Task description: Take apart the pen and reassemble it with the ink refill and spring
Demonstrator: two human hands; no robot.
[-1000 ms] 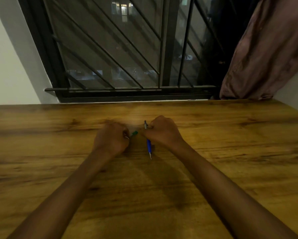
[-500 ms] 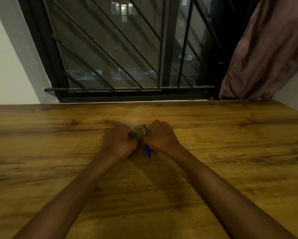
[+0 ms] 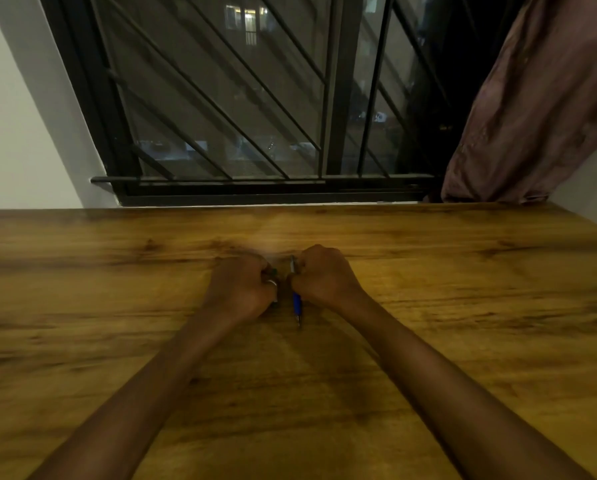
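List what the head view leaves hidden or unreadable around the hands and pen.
- Blue pen: its middle is covered by the right hand.
- Green piece: mostly inside the left hand; shape unreadable.
- Spring and ink refill: none can be made out; too small, or covered by the fists.
- Fingertips: curled under, grip hidden.
- Table: cut by frame edges.

A blue barrel section with a silvery tip is seen on the pen (image 3: 296, 303). The table (image 3: 463, 289) is patterned in warm brown wood grain with darker streaks. The curtain (image 3: 532, 109) is coloured dusty mauve; the window grille (image 3: 331, 98) is black.
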